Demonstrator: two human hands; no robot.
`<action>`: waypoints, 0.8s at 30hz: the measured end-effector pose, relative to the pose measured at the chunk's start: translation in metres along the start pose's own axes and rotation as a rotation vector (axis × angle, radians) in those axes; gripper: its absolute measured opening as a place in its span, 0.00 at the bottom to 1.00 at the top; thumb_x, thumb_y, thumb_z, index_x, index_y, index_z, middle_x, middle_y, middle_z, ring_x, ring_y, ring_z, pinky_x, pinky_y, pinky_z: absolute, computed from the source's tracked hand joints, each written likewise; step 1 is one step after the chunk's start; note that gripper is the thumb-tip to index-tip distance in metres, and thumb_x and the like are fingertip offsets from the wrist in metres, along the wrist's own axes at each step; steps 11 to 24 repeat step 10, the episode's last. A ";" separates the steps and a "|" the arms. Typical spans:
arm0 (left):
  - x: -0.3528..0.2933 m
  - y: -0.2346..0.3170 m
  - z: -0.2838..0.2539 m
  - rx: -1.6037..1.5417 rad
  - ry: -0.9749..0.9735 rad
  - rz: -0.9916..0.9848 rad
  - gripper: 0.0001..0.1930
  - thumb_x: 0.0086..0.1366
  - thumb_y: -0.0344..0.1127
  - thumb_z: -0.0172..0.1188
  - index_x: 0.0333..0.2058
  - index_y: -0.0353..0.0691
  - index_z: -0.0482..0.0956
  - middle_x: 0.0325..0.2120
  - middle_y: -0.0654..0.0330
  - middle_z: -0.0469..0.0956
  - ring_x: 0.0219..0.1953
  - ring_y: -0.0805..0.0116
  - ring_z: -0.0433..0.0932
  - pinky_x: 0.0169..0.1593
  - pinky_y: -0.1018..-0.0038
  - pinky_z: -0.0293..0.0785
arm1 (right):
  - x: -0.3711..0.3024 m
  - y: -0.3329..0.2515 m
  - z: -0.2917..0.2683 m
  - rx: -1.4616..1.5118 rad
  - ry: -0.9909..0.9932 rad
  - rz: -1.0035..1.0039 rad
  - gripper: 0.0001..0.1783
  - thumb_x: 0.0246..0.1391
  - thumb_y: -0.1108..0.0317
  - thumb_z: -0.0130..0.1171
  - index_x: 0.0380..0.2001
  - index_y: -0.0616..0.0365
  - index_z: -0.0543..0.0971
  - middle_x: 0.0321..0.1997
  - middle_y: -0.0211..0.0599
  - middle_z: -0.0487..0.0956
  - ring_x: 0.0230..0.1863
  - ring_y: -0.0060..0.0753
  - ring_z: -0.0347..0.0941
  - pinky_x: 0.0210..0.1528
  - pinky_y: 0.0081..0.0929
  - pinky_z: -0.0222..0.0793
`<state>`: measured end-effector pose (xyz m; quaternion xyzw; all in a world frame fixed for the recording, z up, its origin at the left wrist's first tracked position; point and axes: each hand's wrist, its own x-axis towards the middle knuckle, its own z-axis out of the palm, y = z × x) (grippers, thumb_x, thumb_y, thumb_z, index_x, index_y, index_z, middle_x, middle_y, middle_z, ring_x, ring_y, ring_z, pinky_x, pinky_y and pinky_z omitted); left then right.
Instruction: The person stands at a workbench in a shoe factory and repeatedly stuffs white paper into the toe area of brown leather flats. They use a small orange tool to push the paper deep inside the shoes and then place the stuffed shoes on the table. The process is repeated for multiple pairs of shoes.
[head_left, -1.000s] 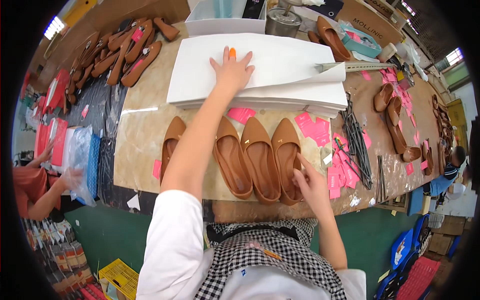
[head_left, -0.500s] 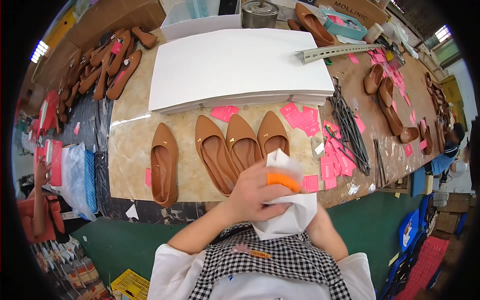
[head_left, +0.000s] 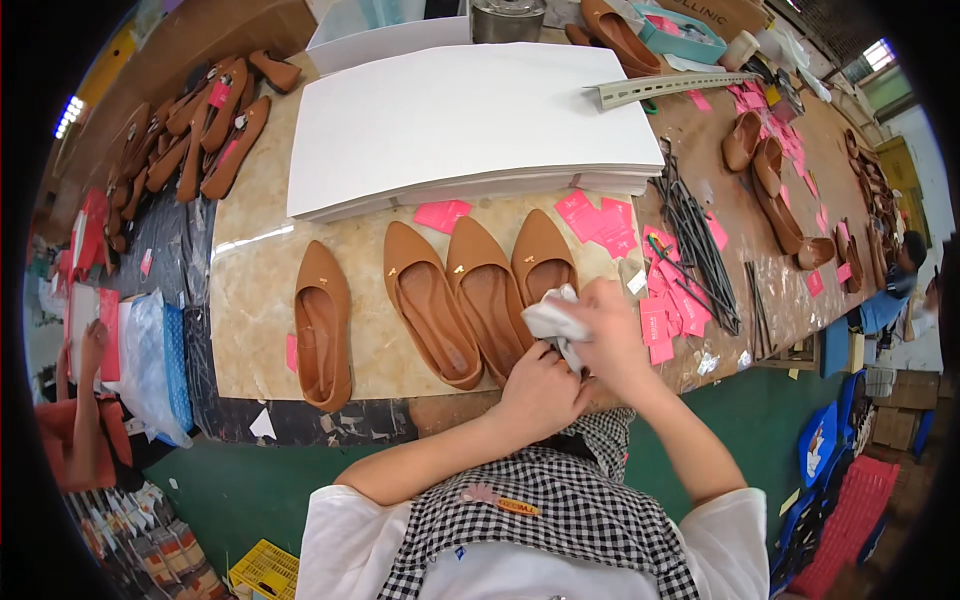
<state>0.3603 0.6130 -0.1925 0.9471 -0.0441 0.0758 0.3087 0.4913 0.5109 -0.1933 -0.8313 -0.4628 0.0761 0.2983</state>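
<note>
Four brown pointed flat shoes lie toes away from me: one flat shoe [head_left: 322, 345] apart at the left, a second shoe [head_left: 425, 310], a third shoe [head_left: 487, 290] and the rightmost shoe [head_left: 540, 250]. My right hand [head_left: 612, 335] is closed on a crumpled white cloth [head_left: 553, 318], pressed at the opening of the rightmost shoe. Just below it, my left hand [head_left: 545, 393] is closed with curled fingers by that shoe's heel end. What its fingers grip is hidden, as is the heel. Small gold ornaments sit on the shoe fronts.
A thick stack of white sheets [head_left: 470, 125] lies behind the shoes, a perforated metal strip [head_left: 670, 90] on its right corner. Pink tags [head_left: 680, 300] and dark thin rods [head_left: 700, 240] are at the right. More brown shoes [head_left: 225, 120] pile at the left; another person's arm [head_left: 88, 370] shows there.
The white cloth was spread in my left hand with an orange thing; now it is bunched in my right hand at the shoe. The orange thing is out of sight.
</note>
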 end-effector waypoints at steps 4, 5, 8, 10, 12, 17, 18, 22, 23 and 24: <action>-0.002 -0.004 0.011 0.143 -0.084 0.038 0.14 0.60 0.42 0.59 0.22 0.37 0.82 0.21 0.57 0.80 0.30 0.63 0.79 0.44 0.67 0.67 | 0.064 0.008 0.056 -0.363 -0.029 -0.070 0.24 0.38 0.76 0.62 0.45 0.61 0.82 0.44 0.45 0.73 0.48 0.51 0.71 0.50 0.39 0.70; -0.001 -0.005 0.012 0.124 -0.055 0.034 0.14 0.59 0.41 0.60 0.22 0.38 0.82 0.22 0.57 0.80 0.29 0.63 0.79 0.44 0.68 0.67 | 0.062 0.006 0.052 -0.326 -0.056 -0.028 0.24 0.39 0.75 0.62 0.46 0.60 0.82 0.45 0.45 0.73 0.48 0.51 0.71 0.50 0.39 0.70; 0.001 -0.009 0.007 0.066 -0.061 0.013 0.11 0.57 0.38 0.62 0.22 0.38 0.82 0.22 0.58 0.81 0.29 0.64 0.79 0.44 0.70 0.67 | 0.044 0.003 0.021 0.052 -0.013 -0.076 0.27 0.44 0.68 0.66 0.51 0.58 0.79 0.48 0.47 0.74 0.51 0.50 0.71 0.55 0.37 0.70; 0.002 -0.009 0.004 0.114 -0.106 0.014 0.12 0.59 0.39 0.61 0.24 0.37 0.84 0.24 0.57 0.82 0.31 0.64 0.80 0.46 0.69 0.68 | 0.051 0.011 -0.001 0.155 -0.053 0.191 0.41 0.42 0.66 0.69 0.63 0.55 0.70 0.52 0.49 0.72 0.59 0.50 0.66 0.61 0.40 0.65; 0.002 -0.009 0.004 0.114 -0.106 0.014 0.12 0.59 0.39 0.61 0.24 0.37 0.84 0.24 0.57 0.82 0.31 0.64 0.80 0.46 0.69 0.68 | 0.051 0.011 -0.001 0.155 -0.053 0.191 0.41 0.42 0.66 0.69 0.63 0.55 0.70 0.52 0.49 0.72 0.59 0.50 0.66 0.61 0.40 0.65; 0.002 -0.009 0.004 0.114 -0.106 0.014 0.12 0.59 0.39 0.61 0.24 0.37 0.84 0.24 0.57 0.82 0.31 0.64 0.80 0.46 0.69 0.68 | 0.051 0.011 -0.001 0.155 -0.053 0.191 0.41 0.42 0.66 0.69 0.63 0.55 0.70 0.52 0.49 0.72 0.59 0.50 0.66 0.61 0.40 0.65; 0.002 -0.009 0.004 0.114 -0.106 0.014 0.12 0.59 0.39 0.61 0.24 0.37 0.84 0.24 0.57 0.82 0.31 0.64 0.80 0.46 0.69 0.68 | 0.051 0.011 -0.001 0.155 -0.053 0.191 0.41 0.42 0.66 0.69 0.63 0.55 0.70 0.52 0.49 0.72 0.59 0.50 0.66 0.61 0.40 0.65; 0.002 -0.009 0.004 0.114 -0.106 0.014 0.12 0.59 0.39 0.61 0.24 0.37 0.84 0.24 0.57 0.82 0.31 0.64 0.80 0.46 0.69 0.68 | 0.051 0.011 -0.001 0.155 -0.053 0.191 0.41 0.42 0.66 0.69 0.63 0.55 0.70 0.52 0.49 0.72 0.59 0.50 0.66 0.61 0.40 0.65; 0.002 -0.009 0.004 0.114 -0.106 0.014 0.12 0.59 0.39 0.61 0.24 0.37 0.84 0.24 0.57 0.82 0.31 0.64 0.80 0.46 0.69 0.68 | 0.051 0.011 -0.001 0.155 -0.053 0.191 0.41 0.42 0.66 0.69 0.63 0.55 0.70 0.52 0.49 0.72 0.59 0.50 0.66 0.61 0.40 0.65; 0.002 -0.009 0.004 0.114 -0.106 0.014 0.12 0.59 0.39 0.61 0.24 0.37 0.84 0.24 0.57 0.82 0.31 0.64 0.80 0.46 0.69 0.68 | 0.051 0.011 -0.001 0.155 -0.053 0.191 0.41 0.42 0.66 0.69 0.63 0.55 0.70 0.52 0.49 0.72 0.59 0.50 0.66 0.61 0.40 0.65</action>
